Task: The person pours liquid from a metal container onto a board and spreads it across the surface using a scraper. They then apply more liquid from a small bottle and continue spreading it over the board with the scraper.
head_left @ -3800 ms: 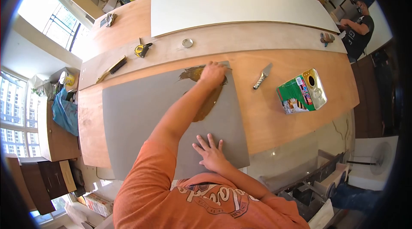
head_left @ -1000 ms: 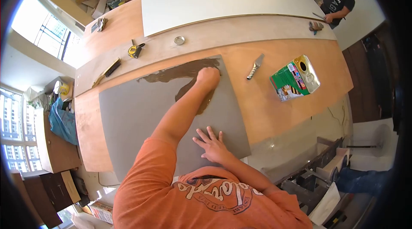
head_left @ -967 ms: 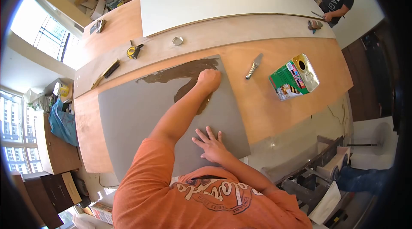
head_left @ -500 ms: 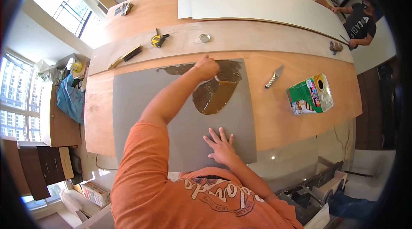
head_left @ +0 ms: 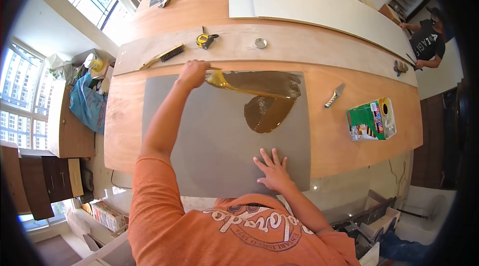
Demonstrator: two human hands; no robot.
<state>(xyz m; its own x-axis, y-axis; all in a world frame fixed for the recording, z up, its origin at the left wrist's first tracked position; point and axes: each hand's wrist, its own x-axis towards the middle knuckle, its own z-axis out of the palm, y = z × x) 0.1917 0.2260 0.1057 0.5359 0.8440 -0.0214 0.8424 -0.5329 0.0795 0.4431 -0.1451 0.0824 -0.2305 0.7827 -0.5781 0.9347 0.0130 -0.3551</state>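
Note:
My left hand [head_left: 193, 74] is closed round a thin flat spreader [head_left: 215, 70], mostly hidden by fingers and glue. It is at the far edge of a grey sheet [head_left: 199, 136]. Brown glue [head_left: 269, 116] lies in a puddle on the sheet's right half, and a shiny amber band runs from it to the spreader. Fingers spread, my right hand [head_left: 273, 172] rests flat on the sheet near its front right corner. A putty knife [head_left: 335, 95] with a wrapped handle and a green metal can [head_left: 371, 120] stand apart to the right.
Across the plywood table [head_left: 124, 131] lies a long board [head_left: 299, 51] bearing a wire brush [head_left: 172, 53], a tape measure [head_left: 205, 40] and a round lid [head_left: 260, 43]. White panels [head_left: 319, 6] lie behind. A co-worker [head_left: 426, 41] stands at the far right.
My left hand has swept left with the spreader, drawing a band of glue along the sheet's far side. My right hand stays spread on the sheet. The whole view has shifted slightly.

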